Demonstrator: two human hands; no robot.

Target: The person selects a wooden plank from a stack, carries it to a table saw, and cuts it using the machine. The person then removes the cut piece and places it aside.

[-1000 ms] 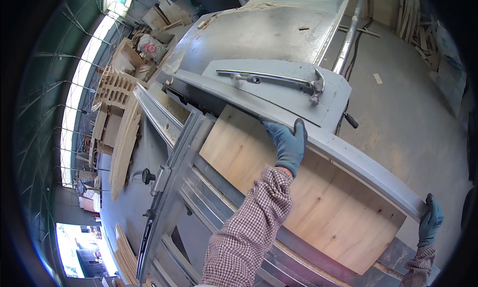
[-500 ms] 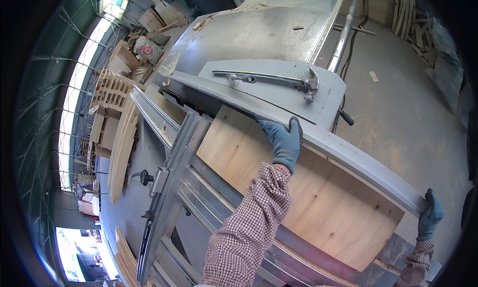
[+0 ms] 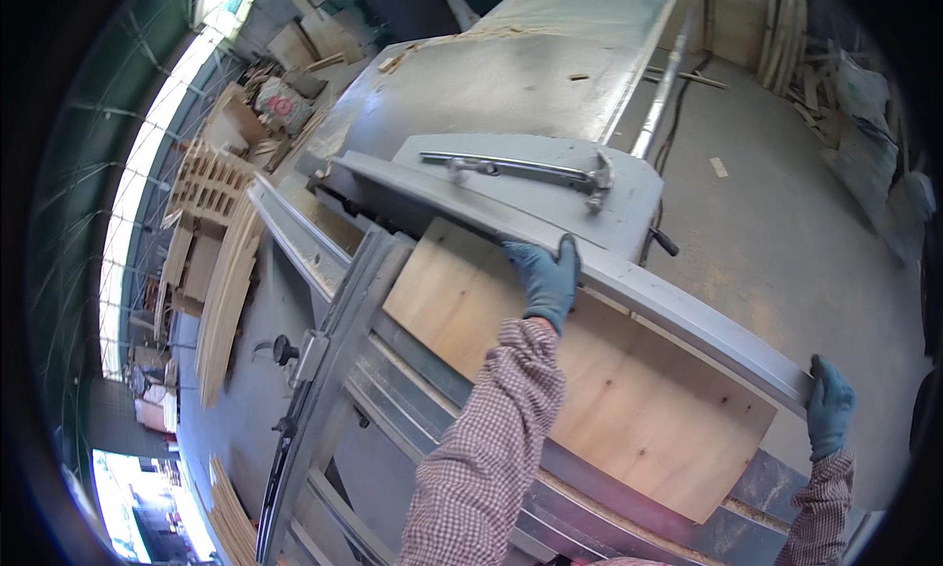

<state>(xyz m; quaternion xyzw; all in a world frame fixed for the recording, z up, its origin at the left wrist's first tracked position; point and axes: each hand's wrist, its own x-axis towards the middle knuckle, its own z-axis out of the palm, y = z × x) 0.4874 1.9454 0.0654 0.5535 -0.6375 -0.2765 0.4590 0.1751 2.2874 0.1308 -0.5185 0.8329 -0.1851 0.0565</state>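
Note:
Both my hands, in blue-grey work gloves, are on a long grey metal fence rail (image 3: pixel 678 306) that slants across a saw table. My left hand (image 3: pixel 547 279) closes on the rail near its middle, its thumb up against the rail and the fingertips partly hidden. At the rail's lower right end, my right hand (image 3: pixel 831 407) grips the end, its fingers partly out of sight. A pale wooden board (image 3: pixel 629 409) lies flat beside the rail, under my left wrist. Just beyond the rail, a claw hammer (image 3: pixel 521 168) rests on a grey metal plate (image 3: pixel 629 207).
A metal sliding frame (image 3: pixel 339 320) with a black knob (image 3: pixel 285 350) stands at the left. Behind the rail stretches a wide metal tabletop (image 3: pixel 491 84). Stacked timber (image 3: pixel 231 301) lies on the left floor, and wood scraps lie at the upper right. A black-handled lever (image 3: pixel 665 242) sticks out beside the plate.
The whole view has shifted slightly, so the rail, board and hands appear a little farther left. Both hands keep their hold on the rail.

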